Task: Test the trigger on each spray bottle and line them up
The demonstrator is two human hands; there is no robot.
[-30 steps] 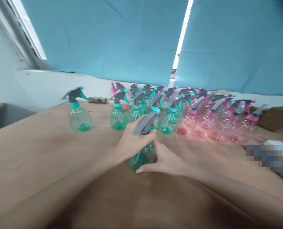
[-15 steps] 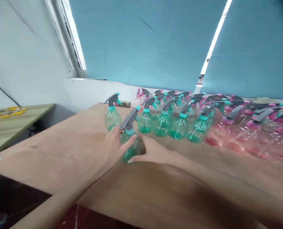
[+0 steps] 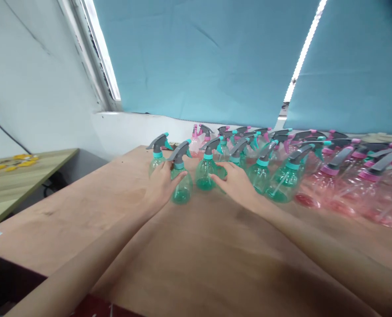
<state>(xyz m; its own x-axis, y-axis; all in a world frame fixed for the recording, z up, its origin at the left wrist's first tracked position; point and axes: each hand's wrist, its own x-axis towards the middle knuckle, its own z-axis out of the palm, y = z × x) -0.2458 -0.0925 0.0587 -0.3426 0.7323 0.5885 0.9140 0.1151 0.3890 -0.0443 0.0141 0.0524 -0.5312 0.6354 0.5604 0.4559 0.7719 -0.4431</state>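
Note:
My left hand (image 3: pixel 160 187) is closed round the left side of a green spray bottle (image 3: pixel 182 193), which stands upright on the wooden table with a grey trigger head and turquoise collar. Its thumb lies across the front of that bottle. To its left, partly hidden by the hand, stands a similar bottle (image 3: pixel 157 161). My right hand (image 3: pixel 237 182) is at the right side of another green spray bottle (image 3: pixel 205 174), thumb and fingers spread apart; its thumb tip overlaps that bottle's edge. Behind the right hand, a further green bottle (image 3: pixel 238 152) is partly covered.
Rows of spray bottles run along the back and right, including a green one (image 3: pixel 282 185) and pink ones (image 3: pixel 318 185). A lower table (image 3: pixel 55 165) with yellow pieces (image 3: pixel 12 163) stands at left. Behind is a white wall with a blue window covering (image 3: pixel 196 57).
The bottle in my left hand has moved farther back on the table, beside the left one. My right hand has left it and moved right to the neighbouring green bottle.

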